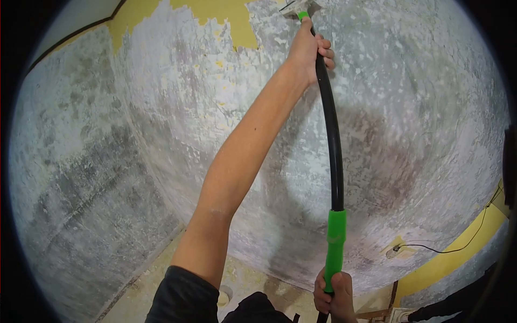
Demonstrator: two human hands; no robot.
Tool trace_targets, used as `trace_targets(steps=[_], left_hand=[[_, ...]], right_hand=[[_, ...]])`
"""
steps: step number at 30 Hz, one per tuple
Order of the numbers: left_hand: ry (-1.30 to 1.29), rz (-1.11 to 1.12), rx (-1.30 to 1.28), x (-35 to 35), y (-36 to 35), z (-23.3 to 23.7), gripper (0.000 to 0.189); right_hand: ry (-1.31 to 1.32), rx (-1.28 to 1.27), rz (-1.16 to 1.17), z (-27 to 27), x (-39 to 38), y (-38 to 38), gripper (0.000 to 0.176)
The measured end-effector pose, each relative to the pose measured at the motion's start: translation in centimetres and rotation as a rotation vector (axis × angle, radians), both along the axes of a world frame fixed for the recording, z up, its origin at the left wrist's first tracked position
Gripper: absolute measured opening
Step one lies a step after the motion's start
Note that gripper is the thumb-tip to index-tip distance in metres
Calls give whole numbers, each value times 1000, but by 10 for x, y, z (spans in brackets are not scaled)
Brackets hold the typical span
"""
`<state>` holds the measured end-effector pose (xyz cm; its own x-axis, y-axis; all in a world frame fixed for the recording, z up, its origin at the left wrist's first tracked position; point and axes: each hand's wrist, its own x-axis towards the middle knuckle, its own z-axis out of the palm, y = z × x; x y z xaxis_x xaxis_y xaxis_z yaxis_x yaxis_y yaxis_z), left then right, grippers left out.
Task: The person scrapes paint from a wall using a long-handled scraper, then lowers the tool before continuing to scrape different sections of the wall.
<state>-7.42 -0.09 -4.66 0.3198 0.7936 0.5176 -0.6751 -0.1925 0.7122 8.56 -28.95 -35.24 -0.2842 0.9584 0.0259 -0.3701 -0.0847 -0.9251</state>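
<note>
A long black pole with a green sleeve [336, 229] runs from the bottom of the view up to a scraper head [301, 6] at the top edge. My left hand [314, 51] is wrapped round the upper pole, just below the head's green collar. Lower down, my right hand [334, 293] grips the pole at the bottom end of the green sleeve. The scraper head is close to the wall [258, 134], which is mottled grey and white; whether its blade touches cannot be made out. Jagged yellow paint [215, 13] remains on the wall left of the head.
A second grey wall [81, 151] meets this one in a corner at left. At lower right, a black cable [441, 251] comes out of a wall hole beside a yellow band [447, 264]. Another person's dark sleeve [458, 299] shows at bottom right.
</note>
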Motion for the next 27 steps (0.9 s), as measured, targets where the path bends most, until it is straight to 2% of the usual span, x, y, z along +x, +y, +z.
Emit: trace_targets(steps=[2, 8, 12, 16, 27], left_hand=[[14, 46, -43, 1, -4, -6, 51], [-7, 45, -17, 2, 4, 2, 50], [24, 70, -20, -3, -1, -7, 49], [29, 102, -15, 5, 11, -9, 49], [55, 168, -31, 9, 15, -15, 44]], right_hand=[[9, 13, -3, -8, -2, -2, 50], [14, -9, 69, 19, 0, 8, 58], [-70, 7, -11, 7, -5, -1, 58], [83, -62, 99, -2, 3, 10, 58], [208, -129, 207, -10, 10, 17, 58]])
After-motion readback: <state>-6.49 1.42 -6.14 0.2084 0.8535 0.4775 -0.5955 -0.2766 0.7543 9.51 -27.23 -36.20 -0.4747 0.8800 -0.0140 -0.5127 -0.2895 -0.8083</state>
